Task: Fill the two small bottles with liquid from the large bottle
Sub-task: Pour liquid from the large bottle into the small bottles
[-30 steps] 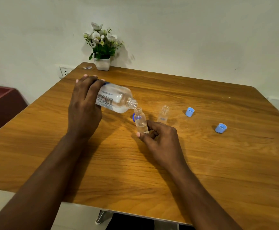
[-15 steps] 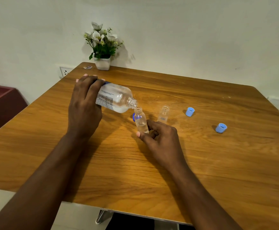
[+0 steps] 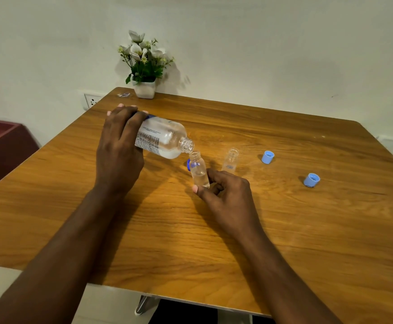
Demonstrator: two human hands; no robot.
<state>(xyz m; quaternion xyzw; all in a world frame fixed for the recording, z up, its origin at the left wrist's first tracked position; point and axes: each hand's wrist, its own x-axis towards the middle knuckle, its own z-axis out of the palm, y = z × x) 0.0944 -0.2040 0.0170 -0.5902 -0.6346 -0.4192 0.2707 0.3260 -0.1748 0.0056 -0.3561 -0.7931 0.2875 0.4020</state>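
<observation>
The left hand (image 3: pixel 118 148) grips the large bottle (image 3: pixel 165 139) round its base end. Its fingers (image 3: pixel 126 120) curl over the top of the bottle, lying close side by side; the thumb is hidden underneath. The bottle is held above the bench (image 3: pixel 284 230), left of the middle, and tipped almost flat. Its uncapped neck points right and slightly down, and clear liquid lies pooled along its lower side. Its mouth sits right at the mouth of the first small bottle (image 3: pixel 199 170).

The right hand (image 3: pixel 225 195) pinches this small bottle low on its body between thumb and fingertips, with the other fingers curled in behind. The bottle leans a little toward the large one and has clear liquid in its lower part. Whether its base touches the bench cannot be told.

Just behind it, a dark blue cap (image 3: pixel 188 165) shows in part. The second small bottle (image 3: pixel 230 157) stands upright and uncapped just beside the right hand, on the far side. Two light blue caps lie toward the right edge: the nearer cap (image 3: pixel 311 180) and the farther cap (image 3: pixel 268 157), well apart from each other.

A white pot of flowers (image 3: pixel 145 88) stands at the far left corner, with a small sticker (image 3: pixel 123 94) beside it.
</observation>
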